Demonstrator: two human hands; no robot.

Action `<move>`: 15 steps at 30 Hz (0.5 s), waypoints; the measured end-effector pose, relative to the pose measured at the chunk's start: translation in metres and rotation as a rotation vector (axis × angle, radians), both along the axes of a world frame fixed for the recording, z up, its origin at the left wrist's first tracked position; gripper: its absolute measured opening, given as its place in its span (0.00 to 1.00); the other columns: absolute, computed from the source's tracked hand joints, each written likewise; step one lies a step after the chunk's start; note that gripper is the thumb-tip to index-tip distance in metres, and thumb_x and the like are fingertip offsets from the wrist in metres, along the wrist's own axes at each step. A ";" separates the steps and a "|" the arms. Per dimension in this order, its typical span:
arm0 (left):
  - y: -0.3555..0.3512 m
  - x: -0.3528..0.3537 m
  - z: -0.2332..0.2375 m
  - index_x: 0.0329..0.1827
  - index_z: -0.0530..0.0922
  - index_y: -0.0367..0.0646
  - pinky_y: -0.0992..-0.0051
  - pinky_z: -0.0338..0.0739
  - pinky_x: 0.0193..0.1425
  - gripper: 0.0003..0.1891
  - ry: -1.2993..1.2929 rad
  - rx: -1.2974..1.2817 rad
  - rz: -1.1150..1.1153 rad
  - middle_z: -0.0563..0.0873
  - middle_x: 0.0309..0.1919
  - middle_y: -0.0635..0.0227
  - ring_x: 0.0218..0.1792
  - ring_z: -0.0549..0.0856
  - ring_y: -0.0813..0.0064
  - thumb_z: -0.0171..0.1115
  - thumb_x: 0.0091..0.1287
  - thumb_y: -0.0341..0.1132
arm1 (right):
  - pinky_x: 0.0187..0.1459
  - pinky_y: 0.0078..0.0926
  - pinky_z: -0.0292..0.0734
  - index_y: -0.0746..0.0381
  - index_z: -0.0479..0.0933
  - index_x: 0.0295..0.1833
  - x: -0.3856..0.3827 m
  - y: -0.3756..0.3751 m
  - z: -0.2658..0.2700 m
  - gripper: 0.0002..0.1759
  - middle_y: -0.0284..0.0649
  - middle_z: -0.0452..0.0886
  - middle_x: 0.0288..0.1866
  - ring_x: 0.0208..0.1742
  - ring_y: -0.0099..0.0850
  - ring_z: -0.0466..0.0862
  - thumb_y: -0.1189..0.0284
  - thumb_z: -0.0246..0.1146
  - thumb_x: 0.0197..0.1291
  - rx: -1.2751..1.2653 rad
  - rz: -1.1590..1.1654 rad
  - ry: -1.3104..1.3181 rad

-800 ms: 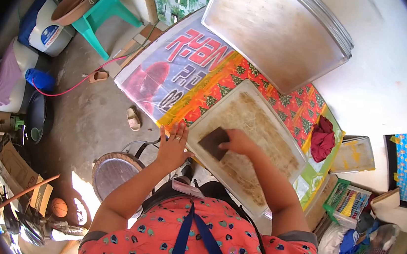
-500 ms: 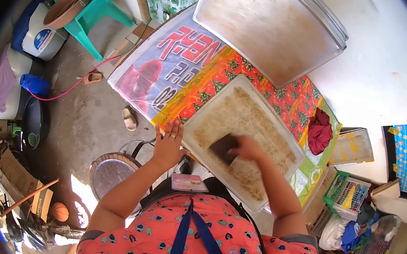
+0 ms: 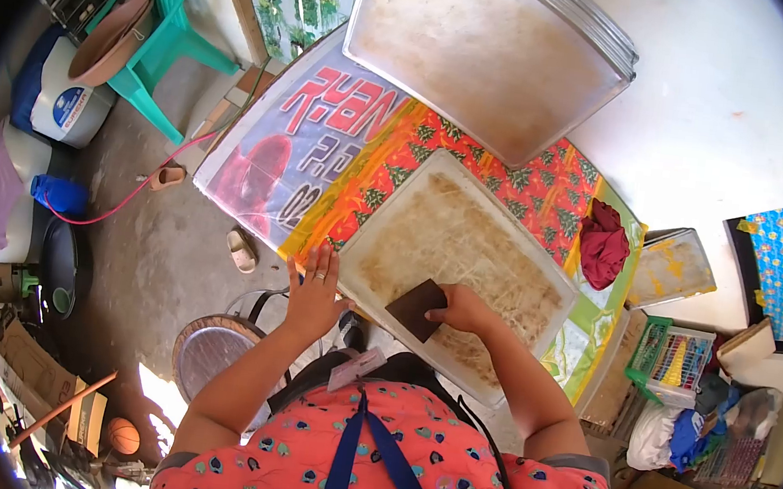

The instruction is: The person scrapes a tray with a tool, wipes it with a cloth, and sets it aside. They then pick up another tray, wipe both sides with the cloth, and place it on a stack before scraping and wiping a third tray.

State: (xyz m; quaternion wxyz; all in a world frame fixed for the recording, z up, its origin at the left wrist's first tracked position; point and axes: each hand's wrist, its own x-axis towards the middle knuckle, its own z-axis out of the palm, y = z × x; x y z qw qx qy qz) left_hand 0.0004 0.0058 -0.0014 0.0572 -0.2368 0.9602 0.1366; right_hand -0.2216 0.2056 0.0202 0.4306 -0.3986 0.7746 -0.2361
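**Dark brown sheet (image 3: 411, 312) held in the right hand (image 3: 464, 311), on a stained tray**

The sheet sits on the tray (image 3: 467, 248) just inside its near rim, about midway along that side. The right hand grips the sheet's right part, thumb and fingers closed on it. Brown stains and pale streaks spread across the tray's surface.

The tray lies along the near edge of a draped table (image 3: 353, 178). By the tray's near left corner, the left hand (image 3: 311, 298) is palm down at the table edge, fingers straight and slightly parted, with 1 ring, holding nothing. Whether its thumb touches the tray, I cannot tell.

A printed banner (image 3: 262, 159) covers the table's left end; a red cover (image 3: 430, 148) with green trees spans the middle, partly under the tray. At the far edge, a stack of metal trays (image 3: 483, 58) stands tilted before the white wall (image 3: 710, 116). A crumpled maroon cloth (image 3: 604, 246) lies at the right end, apart from the tray.

Off the table's left end are a green chair (image 3: 169, 45) bearing a brown basin (image 3: 107, 48), and 2 slippers (image 3: 240, 252) on the floor. A round stool (image 3: 213, 355) stands below the left hand.
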 end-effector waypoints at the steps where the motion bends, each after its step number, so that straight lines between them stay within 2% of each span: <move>1: 0.002 -0.001 0.004 0.74 0.51 0.36 0.40 0.32 0.73 0.49 0.006 -0.002 -0.004 0.54 0.75 0.55 0.77 0.46 0.60 0.63 0.57 0.56 | 0.44 0.33 0.77 0.63 0.81 0.44 -0.015 0.003 -0.003 0.18 0.40 0.86 0.38 0.39 0.32 0.84 0.70 0.71 0.46 0.041 -0.149 0.027; 3: 0.001 0.000 0.006 0.74 0.51 0.36 0.39 0.32 0.72 0.48 0.018 0.006 -0.008 0.55 0.74 0.54 0.77 0.46 0.59 0.62 0.58 0.55 | 0.38 0.32 0.78 0.64 0.82 0.42 -0.075 0.010 -0.005 0.16 0.41 0.86 0.37 0.36 0.32 0.85 0.70 0.71 0.46 0.120 -0.439 0.073; 5: 0.001 0.002 0.001 0.74 0.51 0.36 0.38 0.33 0.72 0.47 0.030 0.034 -0.015 0.56 0.74 0.55 0.77 0.46 0.58 0.62 0.58 0.54 | 0.26 0.27 0.76 0.64 0.81 0.40 -0.124 0.012 0.006 0.15 0.43 0.85 0.35 0.30 0.29 0.84 0.71 0.72 0.46 -0.086 -0.702 0.013; 7: -0.001 0.004 -0.003 0.74 0.51 0.37 0.37 0.33 0.72 0.47 0.059 0.061 -0.017 0.56 0.74 0.55 0.77 0.47 0.58 0.62 0.58 0.54 | 0.18 0.22 0.71 0.64 0.82 0.39 -0.146 -0.010 0.002 0.13 0.44 0.84 0.33 0.24 0.26 0.83 0.73 0.72 0.45 -0.139 -0.789 0.024; 10: -0.002 0.002 0.004 0.74 0.52 0.37 0.36 0.34 0.71 0.46 0.051 0.087 -0.012 0.57 0.74 0.56 0.76 0.47 0.57 0.61 0.59 0.54 | 0.27 0.28 0.77 0.65 0.82 0.41 -0.143 -0.059 -0.004 0.18 0.46 0.84 0.35 0.30 0.30 0.84 0.68 0.73 0.44 -0.003 -0.564 0.026; 13: 0.000 0.004 0.004 0.74 0.53 0.38 0.36 0.35 0.71 0.46 0.057 0.078 0.002 0.57 0.74 0.57 0.76 0.48 0.56 0.61 0.59 0.54 | 0.38 0.33 0.78 0.68 0.81 0.42 -0.088 -0.091 0.017 0.25 0.48 0.85 0.37 0.37 0.36 0.85 0.61 0.73 0.42 0.107 -0.082 0.134; 15: 0.000 0.004 0.000 0.74 0.52 0.39 0.36 0.34 0.71 0.46 0.070 0.082 0.015 0.56 0.74 0.58 0.76 0.47 0.57 0.62 0.58 0.54 | 0.44 0.34 0.77 0.68 0.81 0.43 -0.087 -0.091 -0.001 0.28 0.48 0.85 0.38 0.41 0.38 0.84 0.58 0.73 0.40 -0.019 0.038 0.250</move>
